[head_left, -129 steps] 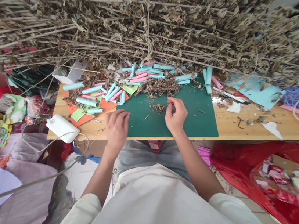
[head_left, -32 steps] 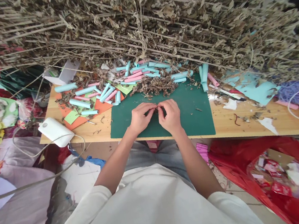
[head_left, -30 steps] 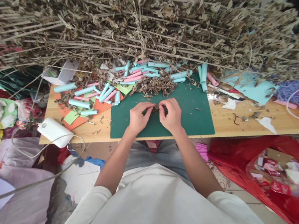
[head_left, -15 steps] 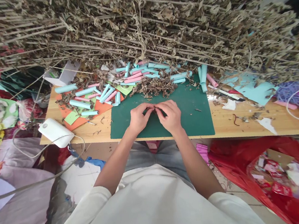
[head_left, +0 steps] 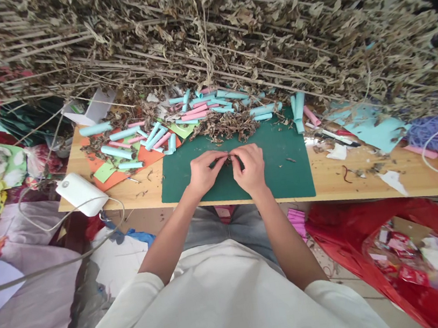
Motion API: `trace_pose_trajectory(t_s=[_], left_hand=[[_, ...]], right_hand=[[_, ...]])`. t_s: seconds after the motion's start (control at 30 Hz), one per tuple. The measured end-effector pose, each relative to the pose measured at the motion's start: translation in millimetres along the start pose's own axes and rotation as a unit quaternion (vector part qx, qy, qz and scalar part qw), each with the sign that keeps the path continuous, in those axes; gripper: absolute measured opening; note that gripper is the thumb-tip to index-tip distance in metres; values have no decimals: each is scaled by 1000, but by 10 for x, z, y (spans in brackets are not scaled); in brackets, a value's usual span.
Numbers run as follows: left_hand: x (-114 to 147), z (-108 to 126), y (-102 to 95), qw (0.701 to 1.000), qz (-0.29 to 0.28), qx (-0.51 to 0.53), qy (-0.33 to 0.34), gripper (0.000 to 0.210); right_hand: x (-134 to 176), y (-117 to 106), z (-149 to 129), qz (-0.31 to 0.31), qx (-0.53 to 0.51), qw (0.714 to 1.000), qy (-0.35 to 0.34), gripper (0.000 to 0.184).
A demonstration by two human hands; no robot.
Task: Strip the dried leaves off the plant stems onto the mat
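Observation:
Over the green cutting mat point(head_left: 281, 177), my left hand point(head_left: 206, 172) and my right hand point(head_left: 250, 166) meet fingertip to fingertip. Both are closed in a pinch. Between them shows a small dark brown bit, which looks like dried leaf; the fingers hide most of it. Just beyond my fingers, a heap of crumbled dried leaves point(head_left: 224, 128) lies along the mat's far edge. Rolled blue paper tubes point(head_left: 117, 152) and pink paper tubes point(head_left: 195, 116) are scattered behind and to the left of the heap.
Dried leafy stalks point(head_left: 201, 36), tied in a bundle, span the back. A white power bank point(head_left: 81, 194) with a cable lies at the table's left edge. On the right are blue paper point(head_left: 377, 128), a white pen point(head_left: 337, 135) and a red bag point(head_left: 334, 229) of scraps below.
My fingers have shifted slightly against each other, with the right fingertips a little more upright. Both hands remain at the same place over the mat.

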State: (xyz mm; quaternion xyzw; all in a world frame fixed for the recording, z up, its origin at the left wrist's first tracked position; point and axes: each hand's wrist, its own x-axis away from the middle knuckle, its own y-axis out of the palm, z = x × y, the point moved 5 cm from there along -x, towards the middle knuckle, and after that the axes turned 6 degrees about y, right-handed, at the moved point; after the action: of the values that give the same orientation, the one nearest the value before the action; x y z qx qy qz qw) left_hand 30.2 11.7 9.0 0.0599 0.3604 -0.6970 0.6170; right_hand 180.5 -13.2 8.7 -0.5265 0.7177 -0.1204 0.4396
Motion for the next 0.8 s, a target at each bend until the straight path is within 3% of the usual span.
trace_pose_trajectory(t_s=[0.2, 0.57, 0.8], left_hand=[[19, -98, 30, 999, -8, -15, -33, 17], [-14, 8, 56, 999, -53, -7, -6, 15], [-8, -32, 25, 1000, -22, 1, -12, 17]], right_hand=[[6, -19, -33, -7, -9, 1000, -13, 20], [-2, 8, 6, -2, -29, 1000, 5, 13], [-3, -3, 44, 17, -24, 999, 12, 15]])
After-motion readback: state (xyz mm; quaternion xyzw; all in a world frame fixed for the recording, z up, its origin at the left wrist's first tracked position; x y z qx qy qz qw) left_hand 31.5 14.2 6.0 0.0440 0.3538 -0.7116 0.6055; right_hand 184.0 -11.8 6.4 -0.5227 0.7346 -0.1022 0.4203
